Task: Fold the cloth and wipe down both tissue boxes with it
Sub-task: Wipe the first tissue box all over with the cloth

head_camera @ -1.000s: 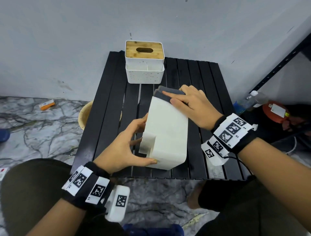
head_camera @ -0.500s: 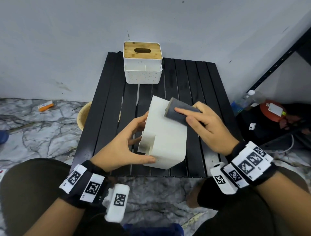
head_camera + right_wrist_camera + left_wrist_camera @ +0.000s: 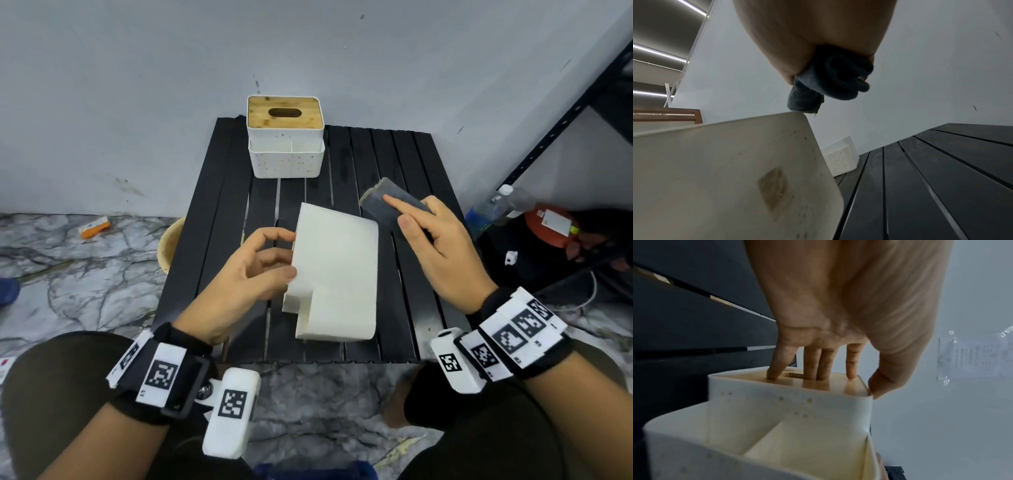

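A white tissue box [image 3: 335, 274] lies on its side on the black slatted table [image 3: 404, 164], its lid turned left. My left hand [image 3: 260, 270] steadies it. In the left wrist view its straight fingers [image 3: 851, 369] press on the lid of the box [image 3: 789, 418] and the thumb touches the corner. My right hand [image 3: 435, 246] grips the folded dark grey cloth [image 3: 383, 202] just right of the box, lifted off it. The right wrist view shows the cloth [image 3: 830, 84] bunched under the palm, above the box [image 3: 725, 170]. A second tissue box [image 3: 286, 137] with a bamboo lid stands at the table's far edge.
A grey wall rises right behind the table. A beige basin [image 3: 168, 246] sits on the floor under the table's left side. A plastic bottle [image 3: 493, 209], a red container [image 3: 548, 226] and a black shelf frame [image 3: 565, 113] crowd the right.
My right hand has slid the cloth from the box's far end across its upper face and off to the right. My left thumb has left the box's near corner for its left edge.
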